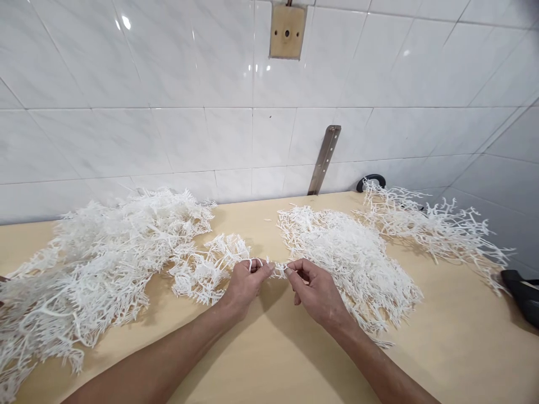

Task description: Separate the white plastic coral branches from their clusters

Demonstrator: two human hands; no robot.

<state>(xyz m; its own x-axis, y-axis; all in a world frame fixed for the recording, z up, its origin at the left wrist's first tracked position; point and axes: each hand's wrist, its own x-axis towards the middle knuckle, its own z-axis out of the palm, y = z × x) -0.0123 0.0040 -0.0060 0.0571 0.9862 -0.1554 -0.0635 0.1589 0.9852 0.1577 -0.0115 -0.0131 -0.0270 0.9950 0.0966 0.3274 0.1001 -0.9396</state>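
Note:
Between my two hands a thin white branching sprig [278,270], plastic by its look, is stretched just above the table. My left hand [246,286] pinches one end with thumb and forefinger, and a loop of the strand curls over its fingers. The other end sits in the fingertips of my right hand [316,290]. A small heap of white sprigs [202,272] lies beside my left hand. Close to my right hand spreads a dense pile of short white pieces [349,252]. Farther left is a large, tangled white mound [122,247].
Longer bare white branches [429,221] lie at the back right, near a black curved handle [371,180]. A black object [524,294] sits at the right edge. A metal bracket [324,160] stands against the tiled wall [231,134] behind the wooden table [261,348].

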